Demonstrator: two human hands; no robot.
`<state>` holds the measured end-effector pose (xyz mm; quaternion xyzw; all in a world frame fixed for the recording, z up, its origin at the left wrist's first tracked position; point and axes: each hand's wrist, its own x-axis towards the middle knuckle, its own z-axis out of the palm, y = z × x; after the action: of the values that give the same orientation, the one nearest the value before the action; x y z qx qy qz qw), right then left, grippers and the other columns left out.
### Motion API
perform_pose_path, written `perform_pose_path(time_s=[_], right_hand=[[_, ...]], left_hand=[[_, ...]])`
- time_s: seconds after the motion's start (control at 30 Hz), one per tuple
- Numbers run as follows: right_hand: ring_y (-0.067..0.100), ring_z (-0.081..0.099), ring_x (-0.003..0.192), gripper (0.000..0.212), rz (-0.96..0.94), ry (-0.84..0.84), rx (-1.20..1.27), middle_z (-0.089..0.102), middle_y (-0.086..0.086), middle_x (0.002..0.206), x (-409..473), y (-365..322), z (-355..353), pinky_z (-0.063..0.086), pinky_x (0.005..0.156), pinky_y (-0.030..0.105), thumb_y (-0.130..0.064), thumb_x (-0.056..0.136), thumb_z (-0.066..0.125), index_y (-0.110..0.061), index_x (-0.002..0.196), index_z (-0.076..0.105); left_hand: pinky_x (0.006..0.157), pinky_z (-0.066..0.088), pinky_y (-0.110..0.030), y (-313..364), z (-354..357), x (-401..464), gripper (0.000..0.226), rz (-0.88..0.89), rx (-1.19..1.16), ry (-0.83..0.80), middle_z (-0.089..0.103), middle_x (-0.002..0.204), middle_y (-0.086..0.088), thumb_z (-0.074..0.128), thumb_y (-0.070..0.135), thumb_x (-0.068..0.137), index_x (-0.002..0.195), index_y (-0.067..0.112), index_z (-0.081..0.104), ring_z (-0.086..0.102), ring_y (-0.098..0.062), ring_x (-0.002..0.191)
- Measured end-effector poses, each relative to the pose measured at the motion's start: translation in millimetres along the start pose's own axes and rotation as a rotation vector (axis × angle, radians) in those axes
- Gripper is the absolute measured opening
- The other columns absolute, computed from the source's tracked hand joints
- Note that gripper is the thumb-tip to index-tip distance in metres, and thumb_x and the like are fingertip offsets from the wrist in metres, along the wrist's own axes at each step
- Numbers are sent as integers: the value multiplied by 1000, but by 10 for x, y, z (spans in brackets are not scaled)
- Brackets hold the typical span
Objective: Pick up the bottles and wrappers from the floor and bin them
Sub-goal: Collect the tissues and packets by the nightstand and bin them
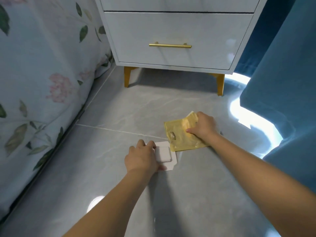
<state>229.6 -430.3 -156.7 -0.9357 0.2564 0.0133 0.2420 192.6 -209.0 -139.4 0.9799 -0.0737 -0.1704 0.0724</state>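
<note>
On the floor [119, 194], below the nightstand [174, 36], left hand [142, 158] grips white blister pack [165, 155]; right hand [203, 126] pinches yellow wrapper [177, 135]. Both should be gathered fully before lifting.

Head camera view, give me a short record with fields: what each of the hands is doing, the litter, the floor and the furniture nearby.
left hand: left hand grips the white square plastic blister pack
right hand: right hand holds the yellow crinkled plastic wrapper
litter position: both on the grey glossy tiled floor, wrapper edge overlapping the pack
furniture: white bedside cabinet with gold bar handle ahead
left side: floral bedding
right side: blue curtain
bin: not in view
</note>
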Motion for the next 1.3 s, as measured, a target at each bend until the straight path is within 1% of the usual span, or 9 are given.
perform_pose_path(time_s=[0.13,0.33,0.7,0.87,0.93,1.0,1.1,1.17,1.3], right_hand=[[30,66,95,42,71,-47,218,72,10,97,-349,126,56,54,83,38,-34,61,86,-13,94,69],[28,70,86,37,172,-41,542,73,8,88,-740,93,73,57,82,44,-32,55,89,-14,80,68],[30,70,91,25,15,-410,1019,73,14,101,-1801,-1006,-180,54,87,54,-13,75,77,-8,99,70],[28,73,82,37,-129,-699,980,76,13,91,-2781,-1635,-317,60,74,44,-7,68,79,0,102,69],[26,73,78,46,-202,-818,925,76,14,90,-3250,-1915,-424,61,65,36,-16,59,85,1,100,70],[28,73,82,58,-283,-934,845,76,16,92,-3736,-2196,-532,60,65,34,-25,47,89,-1,97,72],[28,74,80,74,-419,-1069,719,76,14,89,-4493,-2567,-649,60,62,34,-35,29,92,-3,93,73],[29,74,81,82,-545,-1113,616,76,12,88,-4973,-2784,-709,61,67,37,-44,24,94,-5,93,73],[19,74,73,18,-795,-1209,413,77,6,81,-5907,-3212,-914,56,62,29,-15,73,78,-13,91,74]], left_hand=[[79,45,-34,-127,118,-327,65,8,-84,1,49,119,4,75,58,65,119,31,51,50,-23,109],[79,48,-31,-571,57,-763,60,-15,-138,80,53,115,6,69,64,68,118,34,54,57,-20,106],[69,42,-19,-1813,-1162,-2088,44,-92,-407,173,58,87,13,77,63,57,88,35,63,54,-5,85],[70,46,-23,-2319,-1602,-3312,55,-255,-837,131,71,88,7,75,70,43,80,29,69,66,-7,77],[66,46,-29,-2472,-1727,-3879,59,-325,-1010,96,71,76,5,73,70,44,79,22,67,63,-12,63],[63,49,-33,-2641,-1795,-4427,64,-406,-1088,142,73,80,-6,71,72,44,81,20,66,68,-22,68],[52,42,-23,-2907,-1826,-5288,80,-567,-1130,261,72,70,4,70,80,31,85,22,67,63,-11,55],[48,38,-20,-3025,-1854,-5886,66,-648,-1250,254,63,57,6,72,70,37,74,17,66,55,-10,47],[43,37,-17,-3213,-1771,-7035,40,-766,-1374,425,56,48,6,71,53,57,66,15,65,52,-10,41]])
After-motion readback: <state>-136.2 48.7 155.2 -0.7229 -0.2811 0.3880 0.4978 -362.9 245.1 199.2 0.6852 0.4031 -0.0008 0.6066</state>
